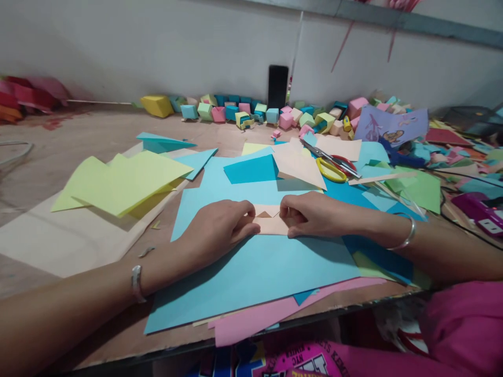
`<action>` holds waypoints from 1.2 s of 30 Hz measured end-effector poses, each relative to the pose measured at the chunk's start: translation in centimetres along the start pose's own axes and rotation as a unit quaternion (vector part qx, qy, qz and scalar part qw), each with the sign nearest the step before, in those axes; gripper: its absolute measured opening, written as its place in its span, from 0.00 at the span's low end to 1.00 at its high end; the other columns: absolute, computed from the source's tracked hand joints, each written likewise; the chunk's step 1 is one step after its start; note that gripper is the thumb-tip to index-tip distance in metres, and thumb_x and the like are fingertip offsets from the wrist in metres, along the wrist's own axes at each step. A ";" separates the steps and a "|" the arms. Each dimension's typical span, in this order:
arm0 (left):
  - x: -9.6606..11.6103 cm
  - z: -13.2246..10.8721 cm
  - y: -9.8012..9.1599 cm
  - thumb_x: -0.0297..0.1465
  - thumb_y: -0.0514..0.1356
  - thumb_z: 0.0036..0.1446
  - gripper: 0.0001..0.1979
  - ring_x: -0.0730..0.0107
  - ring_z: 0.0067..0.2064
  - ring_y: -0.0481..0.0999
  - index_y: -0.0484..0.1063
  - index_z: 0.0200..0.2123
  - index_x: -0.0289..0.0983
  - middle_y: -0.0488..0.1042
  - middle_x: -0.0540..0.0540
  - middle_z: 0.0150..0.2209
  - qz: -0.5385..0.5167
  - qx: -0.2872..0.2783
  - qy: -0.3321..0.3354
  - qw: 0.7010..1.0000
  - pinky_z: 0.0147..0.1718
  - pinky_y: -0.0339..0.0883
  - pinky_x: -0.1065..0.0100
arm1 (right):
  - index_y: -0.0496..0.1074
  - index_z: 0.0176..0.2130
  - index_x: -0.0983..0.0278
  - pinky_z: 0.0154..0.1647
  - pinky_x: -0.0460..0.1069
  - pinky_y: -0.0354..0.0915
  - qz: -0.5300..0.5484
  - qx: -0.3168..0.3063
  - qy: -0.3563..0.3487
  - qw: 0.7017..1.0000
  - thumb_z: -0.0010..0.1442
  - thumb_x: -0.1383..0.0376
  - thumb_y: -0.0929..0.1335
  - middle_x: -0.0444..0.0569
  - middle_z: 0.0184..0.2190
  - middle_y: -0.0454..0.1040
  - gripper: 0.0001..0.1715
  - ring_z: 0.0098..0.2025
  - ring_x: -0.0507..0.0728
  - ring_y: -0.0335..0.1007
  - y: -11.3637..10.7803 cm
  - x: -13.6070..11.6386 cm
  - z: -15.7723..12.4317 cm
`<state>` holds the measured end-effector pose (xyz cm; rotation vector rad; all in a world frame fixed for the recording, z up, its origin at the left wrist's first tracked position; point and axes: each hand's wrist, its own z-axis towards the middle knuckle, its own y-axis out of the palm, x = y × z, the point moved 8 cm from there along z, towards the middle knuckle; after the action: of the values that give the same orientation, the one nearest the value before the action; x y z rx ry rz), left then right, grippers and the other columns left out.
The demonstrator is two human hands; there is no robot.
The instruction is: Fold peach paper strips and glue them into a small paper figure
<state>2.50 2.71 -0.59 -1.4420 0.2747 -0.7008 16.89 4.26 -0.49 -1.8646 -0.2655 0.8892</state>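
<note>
A small folded piece of peach paper [271, 226] is pinched at both ends over a large light blue sheet [251, 277]. My left hand [220, 225] closes thumb and finger on its left end. At the right end, my right hand [310, 213] grips it the same way. Between the hands, the paper shows a straight front fold and a small triangular gap behind it. Beyond the hands lie a darker blue folded paper [251, 168] and a loose peach sheet [298, 163]. Scissors with yellow and red handles [332, 170] rest behind my right hand.
Yellow-green sheets [121, 180] lie on white paper [51, 235] to the left. Several folded paper cubes [230, 112] line the wall, where a black phone [277, 86] stands upright. A purple device [481, 212] with a black cable and paper scraps are at right. Pink paper [251, 319] overhangs the front edge.
</note>
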 end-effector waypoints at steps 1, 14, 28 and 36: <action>0.0 0.0 0.0 0.40 0.59 0.59 0.10 0.66 0.28 0.70 0.69 0.38 0.39 0.73 0.49 0.28 -0.003 -0.006 -0.003 1.000 0.26 0.53 0.69 | 0.67 0.38 0.62 0.25 0.45 0.50 -0.002 -0.011 -0.005 1.000 0.52 0.63 0.71 0.40 0.26 0.70 0.13 0.27 0.50 0.63 0.0 0.1 -0.1; -0.8 0.3 0.3 0.41 0.59 0.59 0.12 0.64 0.30 0.70 0.69 0.41 0.39 0.74 0.48 0.30 -0.013 -0.047 -0.044 0.998 0.27 0.53 0.68 | 0.58 0.60 0.55 0.25 0.45 0.46 -0.118 -0.072 -0.122 0.983 0.57 0.73 0.63 0.43 0.31 0.70 0.33 0.26 0.50 0.57 0.2 -1.4 -2.1; -0.7 0.4 0.3 0.40 0.59 0.58 0.12 0.64 0.29 0.70 0.69 0.41 0.40 0.74 0.49 0.28 -0.014 -0.052 -0.042 0.998 0.26 0.51 0.68 | 0.73 0.40 0.64 0.27 0.51 0.38 -0.317 0.009 -0.150 0.936 0.64 0.69 0.62 0.48 0.26 0.69 0.10 0.24 0.52 0.52 0.4 -4.0 -3.7; -0.8 0.4 0.4 0.40 0.60 0.58 0.12 0.63 0.30 0.71 0.70 0.41 0.40 0.74 0.49 0.28 -0.003 -0.048 -0.038 0.998 0.26 0.51 0.68 | 0.71 0.43 0.70 0.32 0.52 0.49 -0.325 0.011 -0.257 0.910 0.68 0.71 0.58 0.51 0.35 0.71 0.14 0.35 0.56 0.58 3.9 -6.3 -2.8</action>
<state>2.26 3.50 -1.04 -1.5587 0.2469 -0.6429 13.55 -2.89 -0.37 -1.3381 -1.1238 0.8741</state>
